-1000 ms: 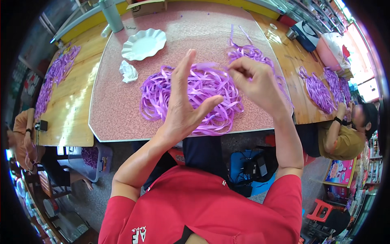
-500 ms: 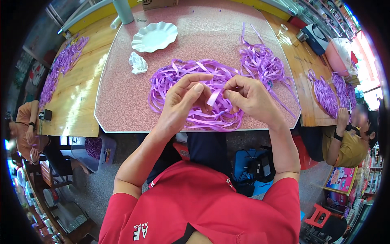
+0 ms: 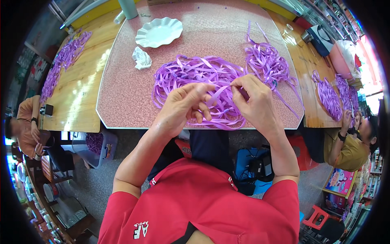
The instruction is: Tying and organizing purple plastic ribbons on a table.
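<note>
A large tangle of purple ribbon lies on the pink speckled table in front of me. Over its near side my right hand pinches a strip of purple ribbon between thumb and forefinger. That strip slants down to my left hand, whose thumb and forefinger are close together while the other fingers curl by the strip's lower part. The exact grip of the left fingertips is partly hidden. To the right, a smaller heap of purple ribbon has loose ends trailing toward the table edge.
A white scalloped plate and crumpled white tissue lie at the far left, near a green bottle. Wooden side tables hold more ribbon bundles. One person sits left, another person right.
My right hand has moved slightly right and up, drawing the strip out longer between the hands. My left thumb has lowered toward the forefinger. The view has shifted a little.
</note>
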Available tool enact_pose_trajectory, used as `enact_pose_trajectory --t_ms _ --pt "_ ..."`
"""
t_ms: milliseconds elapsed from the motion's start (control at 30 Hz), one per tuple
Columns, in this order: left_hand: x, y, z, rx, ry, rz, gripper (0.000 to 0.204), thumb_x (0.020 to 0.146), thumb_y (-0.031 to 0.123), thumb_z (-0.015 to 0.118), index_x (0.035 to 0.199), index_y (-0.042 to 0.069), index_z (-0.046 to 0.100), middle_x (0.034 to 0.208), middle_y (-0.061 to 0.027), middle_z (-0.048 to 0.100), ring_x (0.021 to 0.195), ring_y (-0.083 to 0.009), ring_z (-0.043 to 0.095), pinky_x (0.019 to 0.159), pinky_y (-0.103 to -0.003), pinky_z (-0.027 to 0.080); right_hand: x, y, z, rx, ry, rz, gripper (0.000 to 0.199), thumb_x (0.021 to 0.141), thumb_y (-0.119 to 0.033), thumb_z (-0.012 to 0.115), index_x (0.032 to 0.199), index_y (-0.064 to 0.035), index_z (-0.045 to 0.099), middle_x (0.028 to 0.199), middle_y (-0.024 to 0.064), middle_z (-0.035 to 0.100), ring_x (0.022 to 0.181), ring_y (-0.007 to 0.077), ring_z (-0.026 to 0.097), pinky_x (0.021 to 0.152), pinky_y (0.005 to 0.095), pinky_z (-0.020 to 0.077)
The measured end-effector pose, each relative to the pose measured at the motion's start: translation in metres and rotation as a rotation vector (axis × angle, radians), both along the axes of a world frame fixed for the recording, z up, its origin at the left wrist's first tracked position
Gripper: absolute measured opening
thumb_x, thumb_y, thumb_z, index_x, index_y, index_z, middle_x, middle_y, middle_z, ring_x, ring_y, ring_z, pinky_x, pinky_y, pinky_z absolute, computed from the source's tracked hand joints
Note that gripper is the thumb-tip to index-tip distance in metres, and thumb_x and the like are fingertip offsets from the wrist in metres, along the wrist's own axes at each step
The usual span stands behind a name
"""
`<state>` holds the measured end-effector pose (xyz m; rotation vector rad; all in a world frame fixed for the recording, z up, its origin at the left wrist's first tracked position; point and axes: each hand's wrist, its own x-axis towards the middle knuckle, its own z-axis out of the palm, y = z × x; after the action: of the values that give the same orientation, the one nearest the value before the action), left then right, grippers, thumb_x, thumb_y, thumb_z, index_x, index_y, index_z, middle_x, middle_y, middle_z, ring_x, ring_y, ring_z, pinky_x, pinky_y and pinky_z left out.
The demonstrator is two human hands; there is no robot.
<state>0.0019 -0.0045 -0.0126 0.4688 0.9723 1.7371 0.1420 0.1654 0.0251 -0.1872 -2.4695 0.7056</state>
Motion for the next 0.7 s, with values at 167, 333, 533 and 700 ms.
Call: enact_pose_trajectory --t_ms 167,333,533,700 --pt "0.0 -0.002 -0.001 -0.045 0.066 -0.022 0.025 0.095 0.017 0.064 0.113 0.0 0.063 0.082 -0.0049 0.065 0.063 -0.0115 0.063 0.051 -0.022 0.047 0.001 0.0 -0.002 0.041 0.036 -0.023 0.01 0.083 0.003 0.064 0.092 0.0014 0.062 0.086 0.0137 0.062 0.07 0.0226 0.064 0.063 0.0317 0.0515" --pt "-0.002 -0.003 0.001 -0.014 0.162 -0.033 0.025 0.093 0.013 0.065 0.115 0.0 0.061 0.081 -0.0034 0.063 0.064 -0.0091 0.061 0.053 -0.021 0.047 0.0 -0.012 0.002 -0.858 -0.101 0.211 0.024 0.088 -0.002 0.065 0.111 0.0024 0.065 0.088 0.0043 0.063 0.07 0.0094 0.059 0.06 0.0273 0.049" --pt "-0.001 -0.005 0.014 -0.085 0.604 0.003 0.033 0.095 0.008 0.06 0.126 0.003 0.05 0.084 -0.0007 0.058 0.067 -0.0056 0.055 0.055 -0.02 0.042 -0.005 -0.016 0.006 -0.723 -0.239 0.146 0.029 0.087 -0.005 0.071 0.114 0.0025 0.066 0.084 0.0008 0.061 0.071 0.0058 0.054 0.059 0.0234 0.0431" --pt "-0.004 -0.005 0.015 -0.03 0.601 0.048 0.03 0.099 0.014 0.054 0.126 0.003 0.048 0.083 0.0003 0.052 0.069 -0.004 0.051 0.06 -0.02 0.043 -0.008 -0.024 0.003 -0.362 -0.079 0.172 0.017 0.083 -0.004 0.074 0.099 -0.0011 0.072 0.075 0.0017 0.058 0.068 0.0079 0.052 0.058 0.0239 0.0402"
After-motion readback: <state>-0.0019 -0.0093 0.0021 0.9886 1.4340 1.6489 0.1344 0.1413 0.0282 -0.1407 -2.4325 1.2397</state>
